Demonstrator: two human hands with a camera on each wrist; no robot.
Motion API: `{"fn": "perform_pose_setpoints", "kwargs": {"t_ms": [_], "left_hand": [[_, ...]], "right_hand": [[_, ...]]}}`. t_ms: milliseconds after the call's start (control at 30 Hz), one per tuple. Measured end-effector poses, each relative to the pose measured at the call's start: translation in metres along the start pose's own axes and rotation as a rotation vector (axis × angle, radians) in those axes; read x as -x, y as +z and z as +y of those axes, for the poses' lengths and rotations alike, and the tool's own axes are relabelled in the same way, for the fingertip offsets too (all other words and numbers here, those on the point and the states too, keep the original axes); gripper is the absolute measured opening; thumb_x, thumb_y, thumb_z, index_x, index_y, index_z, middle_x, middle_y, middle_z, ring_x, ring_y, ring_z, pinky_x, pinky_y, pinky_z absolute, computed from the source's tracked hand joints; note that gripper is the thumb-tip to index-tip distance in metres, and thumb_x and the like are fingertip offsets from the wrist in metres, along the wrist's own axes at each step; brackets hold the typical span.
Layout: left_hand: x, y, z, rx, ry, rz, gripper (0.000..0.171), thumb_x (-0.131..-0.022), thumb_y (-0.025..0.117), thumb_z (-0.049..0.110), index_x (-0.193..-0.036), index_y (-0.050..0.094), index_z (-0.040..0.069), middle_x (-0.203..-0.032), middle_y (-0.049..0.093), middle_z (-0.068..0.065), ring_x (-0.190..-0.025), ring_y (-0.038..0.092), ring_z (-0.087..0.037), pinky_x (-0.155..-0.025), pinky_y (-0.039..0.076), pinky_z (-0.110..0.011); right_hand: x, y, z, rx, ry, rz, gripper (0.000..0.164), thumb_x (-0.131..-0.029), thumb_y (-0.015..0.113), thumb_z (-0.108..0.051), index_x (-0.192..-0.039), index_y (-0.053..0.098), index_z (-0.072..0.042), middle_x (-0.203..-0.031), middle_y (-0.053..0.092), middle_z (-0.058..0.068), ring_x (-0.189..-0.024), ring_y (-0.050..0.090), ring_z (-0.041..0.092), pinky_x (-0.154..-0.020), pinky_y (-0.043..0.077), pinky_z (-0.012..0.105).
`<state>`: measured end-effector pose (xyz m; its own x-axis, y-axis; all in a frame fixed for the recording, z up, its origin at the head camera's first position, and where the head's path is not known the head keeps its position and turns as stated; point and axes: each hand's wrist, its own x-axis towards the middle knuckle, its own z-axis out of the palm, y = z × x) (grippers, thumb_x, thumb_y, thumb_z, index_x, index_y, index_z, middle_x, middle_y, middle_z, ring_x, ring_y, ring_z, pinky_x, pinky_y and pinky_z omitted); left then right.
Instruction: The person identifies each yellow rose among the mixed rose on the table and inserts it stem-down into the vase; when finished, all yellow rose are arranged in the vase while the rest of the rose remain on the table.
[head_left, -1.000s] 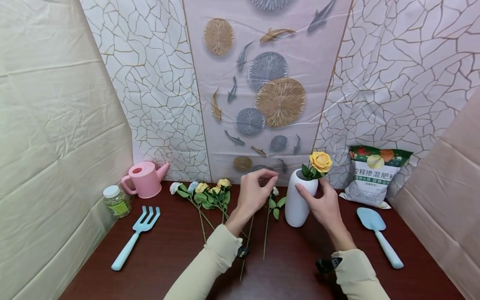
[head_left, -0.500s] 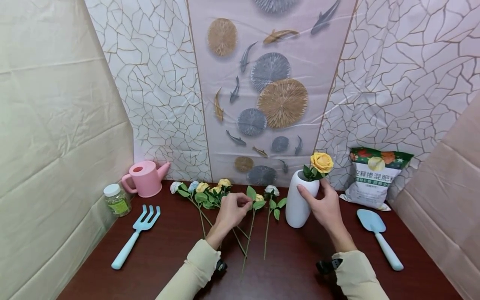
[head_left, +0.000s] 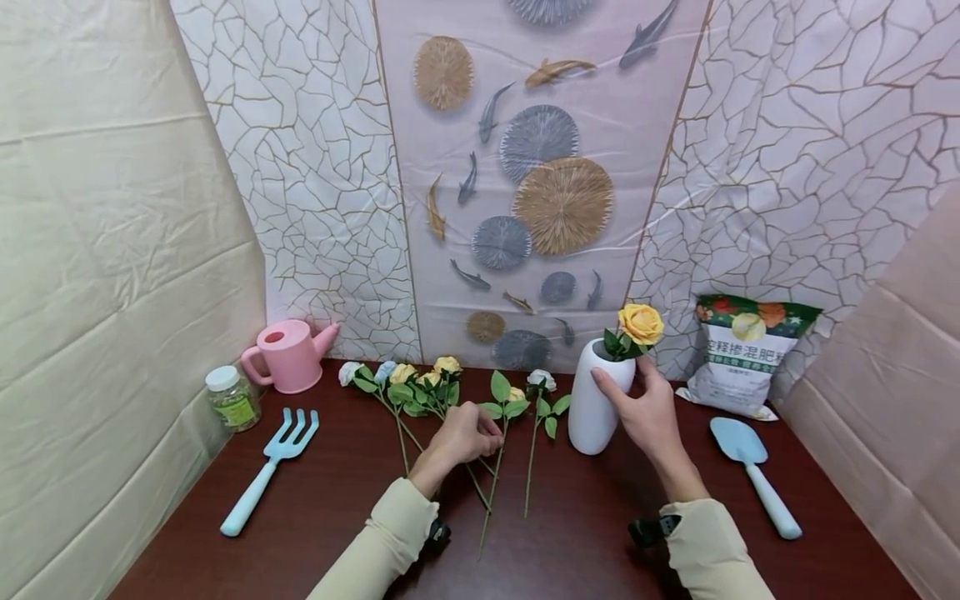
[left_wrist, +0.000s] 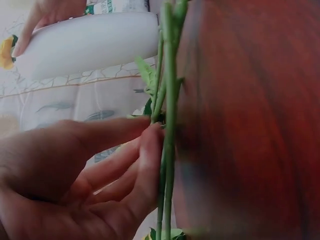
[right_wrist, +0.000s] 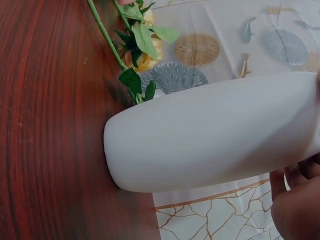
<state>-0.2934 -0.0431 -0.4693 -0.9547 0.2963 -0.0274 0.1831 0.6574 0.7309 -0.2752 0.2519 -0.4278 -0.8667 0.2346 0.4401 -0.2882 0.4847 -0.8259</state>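
Right of centre in the head view, a smooth, plain white vase (head_left: 592, 408) stands on the reddish-brown tabletop (head_left: 577, 533), the right hand (head_left: 645, 408) clamped round its upper part; from its mouth leans a full yellow rose (head_left: 640, 324) with dark green leaves, while lower centre the left hand's (head_left: 467, 435) thumb and forefinger tips nearly meet at the thin green stem of a leafy flower (head_left: 515, 408), whether clamped on it I cannot tell

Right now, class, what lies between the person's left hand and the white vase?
In the head view, a yellow flower, nearer the left hand, and a white flower, nearer the white vase, lie between them.
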Motion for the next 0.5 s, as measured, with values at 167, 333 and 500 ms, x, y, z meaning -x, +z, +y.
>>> {"fn": "perform_pose_setpoints", "kwargs": {"t_ms": [167,333,500], "left_hand": [[0.0018,-0.0018,-0.0001,0.03,-0.024,-0.054,0.005,-0.085,0.082,0.018,-0.085,0.078,0.015,-0.066,0.073,0.004,-0.064,0.069,-0.01,-0.072,0.059,-0.029],[0.0036,-0.0019,0.0019,0.209,-0.087,-0.109,0.009,-0.083,0.081,0.006,-0.091,0.077,0.007,-0.073,0.076,-0.006,-0.069,0.071,-0.015,-0.071,0.058,-0.029],[0.004,-0.0001,0.0007,0.188,-0.073,-0.127,0.012,-0.083,0.081,0.005,-0.093,0.076,0.007,-0.075,0.077,-0.005,-0.069,0.073,-0.016,-0.073,0.062,-0.034]], "right_hand": [[-0.0005,0.0011,-0.0005,-0.002,-0.013,0.008,0.063,-0.088,0.074,-0.049,-0.143,0.052,-0.028,-0.132,0.063,-0.002,-0.115,0.057,0.009,-0.088,0.048,0.016],[-0.0013,0.0019,-0.0003,-0.005,-0.017,0.008,0.063,-0.088,0.074,-0.049,-0.144,0.052,-0.03,-0.132,0.063,-0.002,-0.115,0.057,0.009,-0.09,0.048,0.018],[-0.0007,0.0024,0.0012,-0.004,-0.003,0.009,0.064,-0.088,0.073,-0.051,-0.145,0.051,-0.03,-0.133,0.062,-0.002,-0.116,0.056,0.009,-0.092,0.048,0.021]]}}
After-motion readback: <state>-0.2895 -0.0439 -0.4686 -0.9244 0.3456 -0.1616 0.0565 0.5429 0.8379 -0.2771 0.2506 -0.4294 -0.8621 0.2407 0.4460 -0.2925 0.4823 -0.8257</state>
